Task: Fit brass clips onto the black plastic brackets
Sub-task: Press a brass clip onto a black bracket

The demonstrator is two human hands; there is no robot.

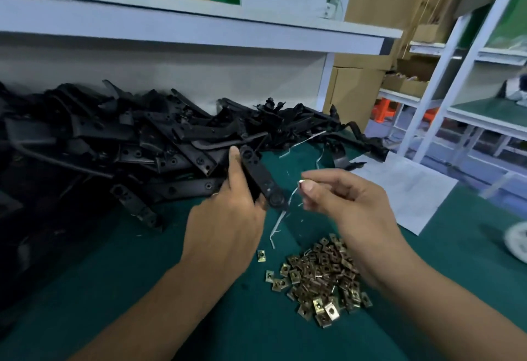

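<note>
Brass clips (323, 278) sit heaped at lower centre-right on the green mat (142, 289), a few strays just left of the heap. Above them, right hand (342, 203) pinches one small clip (301, 183) between thumb and forefinger. Left hand (228, 218) grips a black bracket (261, 179), tilted, mid-frame, near the clip but apart. Bracket pile (114, 138) fills upper left, against the white shelf (171, 29).

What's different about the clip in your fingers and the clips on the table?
The right hand pinches one clip in the air; the pile of clips lies loose on the green mat. The held clip is mostly hidden by fingertips; the piled ones show their holes. All look metal.
</note>
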